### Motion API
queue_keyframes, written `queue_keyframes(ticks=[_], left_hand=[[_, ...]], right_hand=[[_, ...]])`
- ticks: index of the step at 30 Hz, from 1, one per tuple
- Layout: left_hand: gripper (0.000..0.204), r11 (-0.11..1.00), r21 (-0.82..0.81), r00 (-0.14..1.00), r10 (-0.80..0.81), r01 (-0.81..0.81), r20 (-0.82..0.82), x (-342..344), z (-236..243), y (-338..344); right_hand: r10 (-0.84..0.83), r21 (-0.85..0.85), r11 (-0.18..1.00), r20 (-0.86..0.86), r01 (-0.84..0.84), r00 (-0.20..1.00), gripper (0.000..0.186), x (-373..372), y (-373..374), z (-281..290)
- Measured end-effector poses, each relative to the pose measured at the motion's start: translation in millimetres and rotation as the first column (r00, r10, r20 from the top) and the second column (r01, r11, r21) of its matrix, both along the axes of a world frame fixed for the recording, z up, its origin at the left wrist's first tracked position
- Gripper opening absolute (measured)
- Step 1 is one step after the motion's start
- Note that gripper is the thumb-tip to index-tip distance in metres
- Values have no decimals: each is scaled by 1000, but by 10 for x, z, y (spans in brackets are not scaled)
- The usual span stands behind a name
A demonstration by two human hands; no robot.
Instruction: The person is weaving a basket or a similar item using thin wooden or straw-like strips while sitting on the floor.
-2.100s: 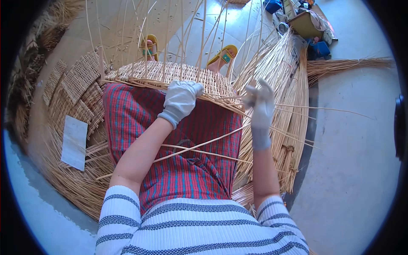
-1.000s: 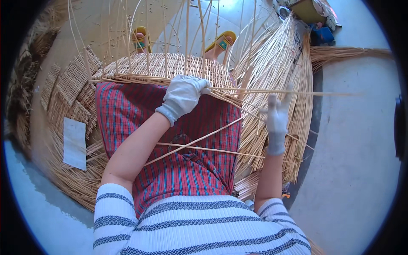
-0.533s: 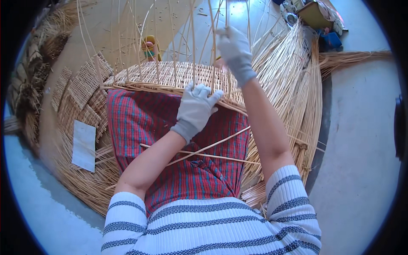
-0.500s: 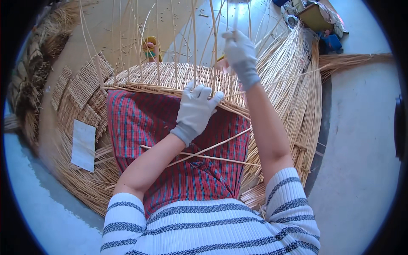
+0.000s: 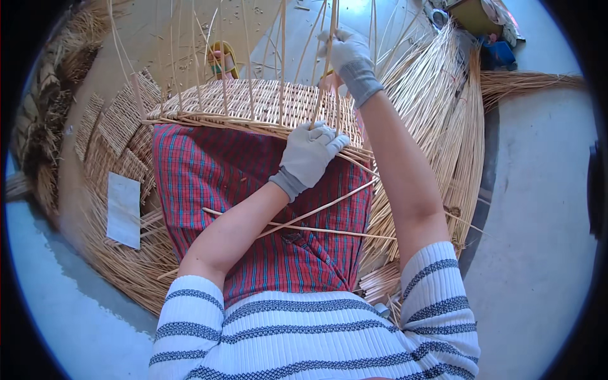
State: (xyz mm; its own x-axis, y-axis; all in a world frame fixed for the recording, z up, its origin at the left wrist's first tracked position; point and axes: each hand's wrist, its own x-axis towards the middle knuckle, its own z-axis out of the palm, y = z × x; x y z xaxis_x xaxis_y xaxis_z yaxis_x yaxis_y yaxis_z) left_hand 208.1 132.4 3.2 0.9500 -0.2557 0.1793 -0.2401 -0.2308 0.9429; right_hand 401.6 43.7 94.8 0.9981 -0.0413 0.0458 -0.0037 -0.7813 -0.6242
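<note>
Basket, woven from pale cane, is lying along the far edge of a red checked cloth. The gloved left hand is clasping its near rim; the gloved right hand is gripping an upright stake. Compared with half a second ago, the left hand is sitting farther right along that rim. Leftward, a pale sheet is lying flat, any writing too indistinct to read.

woven piece: beyond lap cloth | reed bundle: right | woven panels: left | two canes: across lap cloth
</note>
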Motion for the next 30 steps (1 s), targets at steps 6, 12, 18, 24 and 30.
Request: queue_keyframes(ticks=[6, 12, 18, 24, 30], left_hand=[[30, 782, 611, 930, -120, -127, 347, 62, 160, 139], [28, 831, 548, 937, -114, -92, 331, 78, 277, 137], [23, 789, 614, 963, -141, -30, 229, 88, 282, 158], [33, 839, 537, 938, -109, -91, 328, 1, 354, 156], [49, 780, 617, 960, -88, -100, 267, -16, 431, 141]], right_hand=[[61, 193, 974, 301, -123, 952, 37, -1179, -526, 367], [-42, -467, 884, -37, 20, 998, 29, -2617, -1268, 237], [79, 574, 816, -227, 68, 971, 51, -2831, -1074, -19], [-103, 765, 516, -391, 385, 915, 53, -2815, -870, -305], [-87, 452, 892, 102, 32, 991, 35, -1885, -872, 118]])
